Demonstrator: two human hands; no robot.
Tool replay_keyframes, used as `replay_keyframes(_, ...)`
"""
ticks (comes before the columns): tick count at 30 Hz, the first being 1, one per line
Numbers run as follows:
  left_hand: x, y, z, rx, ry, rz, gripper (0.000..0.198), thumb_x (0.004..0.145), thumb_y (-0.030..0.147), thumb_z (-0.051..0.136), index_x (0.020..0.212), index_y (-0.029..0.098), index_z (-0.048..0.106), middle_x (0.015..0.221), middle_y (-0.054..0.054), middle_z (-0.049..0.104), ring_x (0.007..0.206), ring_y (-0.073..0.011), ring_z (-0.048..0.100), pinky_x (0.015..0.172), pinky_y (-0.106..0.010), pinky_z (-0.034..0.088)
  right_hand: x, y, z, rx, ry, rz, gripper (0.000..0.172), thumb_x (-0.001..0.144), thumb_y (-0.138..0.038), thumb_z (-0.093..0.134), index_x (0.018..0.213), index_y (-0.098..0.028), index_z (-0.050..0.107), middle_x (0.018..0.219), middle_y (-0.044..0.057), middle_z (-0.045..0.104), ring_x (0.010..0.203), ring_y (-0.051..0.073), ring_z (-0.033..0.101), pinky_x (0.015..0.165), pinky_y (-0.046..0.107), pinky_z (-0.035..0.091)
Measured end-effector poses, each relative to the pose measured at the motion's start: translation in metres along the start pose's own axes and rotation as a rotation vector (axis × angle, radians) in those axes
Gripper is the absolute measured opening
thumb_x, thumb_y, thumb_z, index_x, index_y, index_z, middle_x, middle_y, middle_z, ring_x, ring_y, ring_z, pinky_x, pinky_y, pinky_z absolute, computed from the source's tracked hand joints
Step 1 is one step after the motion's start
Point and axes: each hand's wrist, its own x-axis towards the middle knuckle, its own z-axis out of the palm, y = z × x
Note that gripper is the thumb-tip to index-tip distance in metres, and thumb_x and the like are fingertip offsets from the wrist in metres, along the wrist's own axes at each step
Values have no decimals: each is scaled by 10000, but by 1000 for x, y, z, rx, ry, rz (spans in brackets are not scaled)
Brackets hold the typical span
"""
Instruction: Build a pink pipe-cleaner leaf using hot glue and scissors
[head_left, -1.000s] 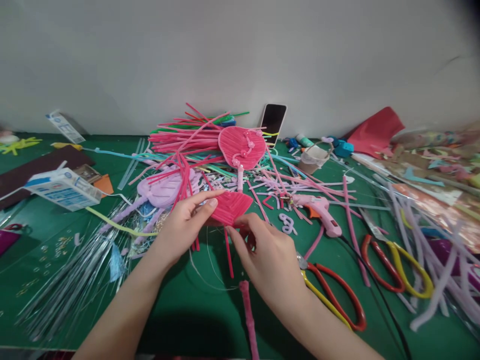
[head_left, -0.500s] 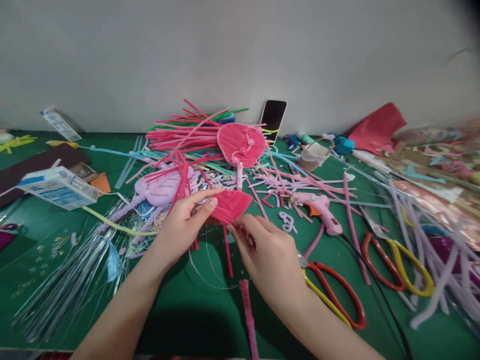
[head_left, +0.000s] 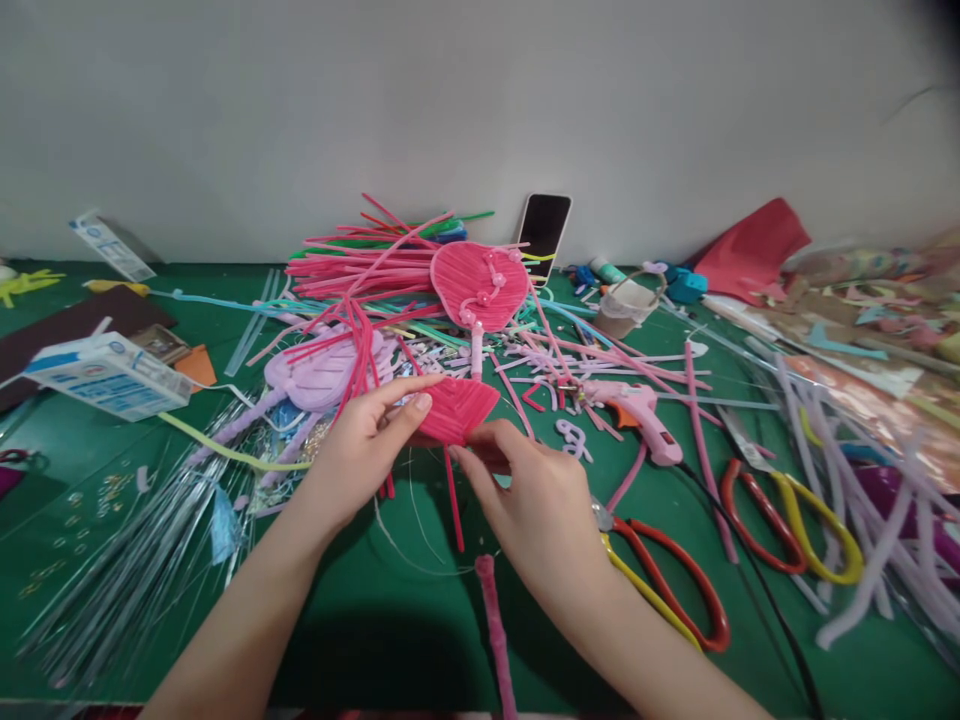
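Pink panel (head_left: 459, 408): centre of the frame, off the table; rows of pink stems packed side by side, its visible face looking filled.
Left hand (head_left: 367, 430): pinching the panel at its left side, thumb on top.
Right hand (head_left: 536, 490): thumb and fingertips drawn together at the panel's lower right edge; what lies between them cannot be told.
Loose stem (head_left: 455, 505): hanging below the panel, apparently untrimmed.
Pink fan (head_left: 480, 285): upper centre; edged, beaded and fitted with a handle, seemingly complete.
Outstanding, by comparison: no edging, beads or handle shows on the panel; judged part-made.
Pink stick (head_left: 495, 625): bottom centre, wrapped, lying apart; lower end near the frame's edge.
Glue gun (head_left: 637, 410): right of centre, lying unheld.
Cutters (head_left: 718, 600): lower right, partly covered by the right hand and forearm.
Hidden: the panel's underside, and its left end behind the fingers.
Hard to make out: fine thread below the panel; blurred scraps (head_left: 892, 340) at far right.
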Motion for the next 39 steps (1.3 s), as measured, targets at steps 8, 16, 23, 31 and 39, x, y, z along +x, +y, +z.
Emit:
replay_keyframes(8,0,3,1,12,3,17,463,925,445,565,1305,188,632,1112,-53,753,1029,-241,669,907,-311,488,2,0,-5,51,-48,25,75,884,-203,637,813,-201,659,722,1,716,624,154,685,585,222,456)
replay_keyframes(16,-1,4,2,54,6,18,460,928,437,562,1303,181,633,1222,-61,720,1106,-251,646,972,-319,464,4,0,-5,25,14,-61,90,848,-147,657,766,-181,672,723,6,701,637,149,660,593,230,432)
replay_keyframes(23,1,3,2,60,-1,28,470,923,455,559,1302,188,636,1224,-71,715,1130,-270,629,1009,-358,443,4,1,-3,6,24,-73,79,842,-148,666,769,-178,665,703,7,709,627,157,671,584,231,443)
replay_keyframes(31,-1,3,2,1,3,-22,468,915,480,562,1289,211,646,948,-36,752,877,-226,668,804,-310,508,-7,4,-12,89,-21,35,139,848,-235,691,849,-198,558,734,-7,692,638,163,689,593,232,511)
replay_keyframes(39,-3,7,1,-104,-89,-65,597,733,354,811,1292,292,610,885,20,741,757,-169,661,726,-248,529,-14,12,-14,223,13,73,233,895,-232,628,1104,-213,527,865,17,734,760,168,728,670,248,570)
